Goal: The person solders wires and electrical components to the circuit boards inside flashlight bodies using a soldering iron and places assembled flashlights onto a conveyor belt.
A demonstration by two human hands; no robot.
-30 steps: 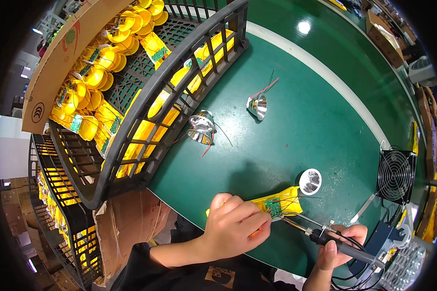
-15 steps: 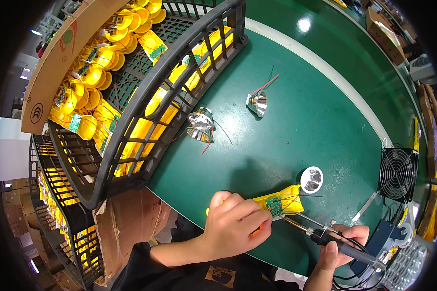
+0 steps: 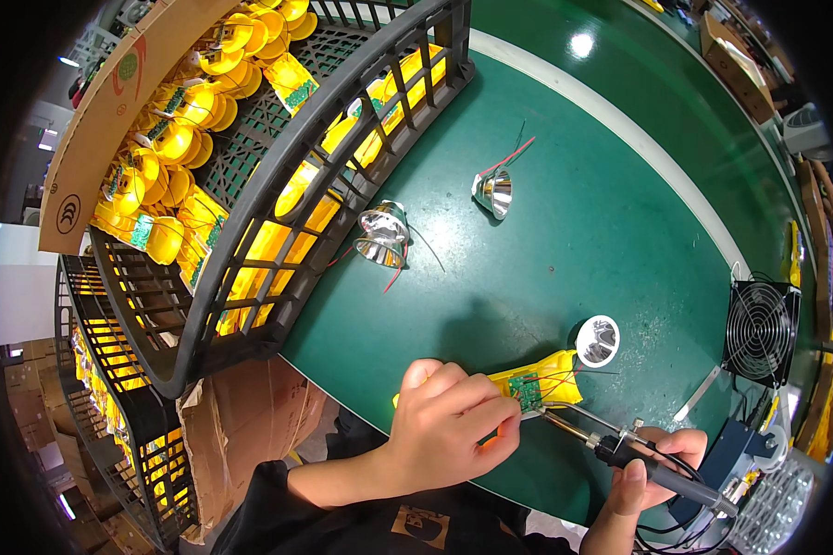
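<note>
My left hand (image 3: 453, 421) is closed over the left part of a yellow plastic housing (image 3: 561, 372), pinning it near the table's front edge. On the housing lies a small green circuit board (image 3: 526, 393), from which thin red and black wires run toward a silver reflector cup (image 3: 598, 341) with a white rim. My right hand (image 3: 657, 467) grips a soldering iron (image 3: 662, 474) with a thin metal tube fixed alongside. Its tip is at the board's lower right edge, close to my left fingers; whether it touches is too small to tell. My left fingertips are partly hidden.
Three more reflector cups with wires lie farther back, including a lone one (image 3: 492, 194). A black crate (image 3: 296, 176) of yellow housings fills the left, with cardboard (image 3: 241, 444) below. At right stand a black fan (image 3: 761, 330) and a blue box (image 3: 713, 472) among cables.
</note>
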